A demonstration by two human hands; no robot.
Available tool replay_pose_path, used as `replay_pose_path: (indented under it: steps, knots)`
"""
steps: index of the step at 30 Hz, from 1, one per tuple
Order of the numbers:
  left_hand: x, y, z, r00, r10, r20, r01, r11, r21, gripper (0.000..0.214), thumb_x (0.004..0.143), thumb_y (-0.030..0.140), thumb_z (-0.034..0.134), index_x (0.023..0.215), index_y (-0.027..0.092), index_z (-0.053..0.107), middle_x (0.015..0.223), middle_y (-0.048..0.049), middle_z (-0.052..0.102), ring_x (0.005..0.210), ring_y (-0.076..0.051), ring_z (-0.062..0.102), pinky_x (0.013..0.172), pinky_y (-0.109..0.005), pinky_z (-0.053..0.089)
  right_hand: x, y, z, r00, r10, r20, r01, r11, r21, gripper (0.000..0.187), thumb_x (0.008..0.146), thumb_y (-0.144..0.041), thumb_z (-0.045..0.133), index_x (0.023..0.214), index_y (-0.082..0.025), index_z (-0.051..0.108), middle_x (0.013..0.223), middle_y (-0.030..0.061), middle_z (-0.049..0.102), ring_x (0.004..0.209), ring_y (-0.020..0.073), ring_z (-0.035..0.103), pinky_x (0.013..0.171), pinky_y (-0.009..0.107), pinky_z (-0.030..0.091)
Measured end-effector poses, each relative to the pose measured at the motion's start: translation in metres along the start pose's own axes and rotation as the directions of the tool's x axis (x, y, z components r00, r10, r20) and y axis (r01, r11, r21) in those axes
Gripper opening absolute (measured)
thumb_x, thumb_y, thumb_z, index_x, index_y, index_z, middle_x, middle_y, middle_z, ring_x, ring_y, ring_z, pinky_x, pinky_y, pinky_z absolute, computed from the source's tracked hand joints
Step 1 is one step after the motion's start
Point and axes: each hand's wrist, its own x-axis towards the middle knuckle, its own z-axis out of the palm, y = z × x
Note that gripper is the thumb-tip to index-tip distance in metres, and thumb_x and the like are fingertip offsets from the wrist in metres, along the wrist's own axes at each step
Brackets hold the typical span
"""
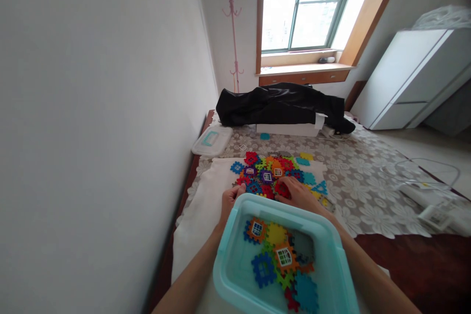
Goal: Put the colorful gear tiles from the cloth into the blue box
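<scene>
A heap of coloured interlocking plastic building tiles [267, 176] lies beyond the turquoise bin [279, 208]. My right hand [294, 192] reaches into its near right side, its fingers closed on a red tile [281, 189]. At the near left of the heap, my left hand [231, 198] is curled closed just past the bin's far left corner. Whatever it holds, if anything, is hidden. Inside the bin are several tiles, among them a blue one [263, 270], a light blue one [305, 292] and an orange one with a white window insert [284, 256].
A white lid with a turquoise handle [212, 141] lies near the wall at left. Black fabric [283, 104] covers a white box at the back. A white device with a cable [437, 203] sits on the right of the patterned cloth [371, 176].
</scene>
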Motion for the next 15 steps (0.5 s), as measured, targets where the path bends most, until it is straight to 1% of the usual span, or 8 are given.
replay_pose_path:
  steps: [2,4,7,9,11,13,15]
  knots:
    - [-0.001,-0.001,-0.001,1.0,0.01,-0.014,-0.01,1.0,0.029,0.056,0.098,0.058,0.06,0.06,0.023,0.036,0.058,0.0012,0.038,0.059,-0.015,0.036,0.054,-0.029,0.032,0.0,0.0,0.001,1.0,0.016,-0.002,-0.016,1.0,-0.001,0.039,0.1,-0.038,0.07,0.134,-0.022,0.062,0.135,0.0146,0.07,0.128,0.0322,0.068,0.113,0.051,0.056]
    - [0.0,-0.003,-0.002,0.999,0.027,-0.031,-0.025,0.998,0.065,0.053,0.098,0.056,0.061,0.061,0.023,0.04,0.058,0.0014,0.04,0.06,-0.016,0.038,0.054,-0.029,0.032,0.0,0.001,0.001,1.0,0.022,0.008,-0.022,1.0,0.02,0.038,0.1,-0.036,0.071,0.133,-0.021,0.062,0.135,0.0145,0.07,0.128,0.0313,0.068,0.114,0.049,0.056]
    - [0.003,-0.007,-0.005,0.997,0.06,-0.049,-0.054,0.991,0.121,0.043,0.094,0.05,0.069,0.065,0.022,0.053,0.063,0.0011,0.049,0.064,-0.017,0.045,0.06,-0.029,0.037,-0.001,0.004,0.001,0.999,0.002,0.034,-0.004,0.998,0.06,0.038,0.099,-0.035,0.071,0.134,-0.022,0.061,0.137,0.0135,0.069,0.128,0.0293,0.069,0.112,0.046,0.057]
    - [0.007,-0.009,-0.007,0.994,0.092,-0.054,-0.081,0.98,0.179,0.03,0.089,0.046,0.075,0.075,0.022,0.064,0.072,-0.0001,0.059,0.072,-0.019,0.053,0.067,-0.03,0.043,-0.001,0.007,0.002,0.999,-0.021,0.04,0.018,0.997,0.071,0.037,0.099,-0.036,0.07,0.133,-0.024,0.062,0.139,0.0128,0.069,0.129,0.0287,0.069,0.112,0.045,0.057]
    - [0.01,-0.011,-0.009,0.99,0.133,-0.048,-0.115,0.954,0.277,0.022,0.086,0.042,0.079,0.088,0.022,0.071,0.085,-0.0027,0.068,0.083,-0.023,0.061,0.079,-0.033,0.05,-0.002,0.009,0.002,0.999,-0.034,0.026,0.032,0.997,0.067,0.035,0.099,-0.036,0.07,0.131,-0.024,0.063,0.136,0.0124,0.071,0.128,0.0292,0.069,0.111,0.045,0.057]
    - [0.012,-0.012,-0.011,0.983,0.18,-0.018,-0.16,0.911,0.379,0.021,0.084,0.036,0.083,0.097,0.022,0.075,0.1,-0.0063,0.073,0.096,-0.027,0.067,0.091,-0.039,0.053,-0.002,0.009,0.002,0.999,-0.038,0.005,0.038,0.997,0.061,0.033,0.098,-0.036,0.07,0.128,-0.024,0.065,0.133,0.0121,0.072,0.127,0.03,0.069,0.109,0.046,0.058]
    - [0.012,-0.012,-0.012,0.976,0.216,0.011,-0.198,0.875,0.442,0.021,0.083,0.031,0.086,0.099,0.022,0.075,0.108,-0.0086,0.074,0.107,-0.03,0.069,0.098,-0.043,0.054,-0.003,0.008,0.002,0.999,-0.031,-0.029,0.033,0.997,0.07,0.034,0.097,-0.036,0.071,0.129,-0.024,0.066,0.13,0.0115,0.073,0.122,0.0294,0.07,0.108,0.046,0.059]
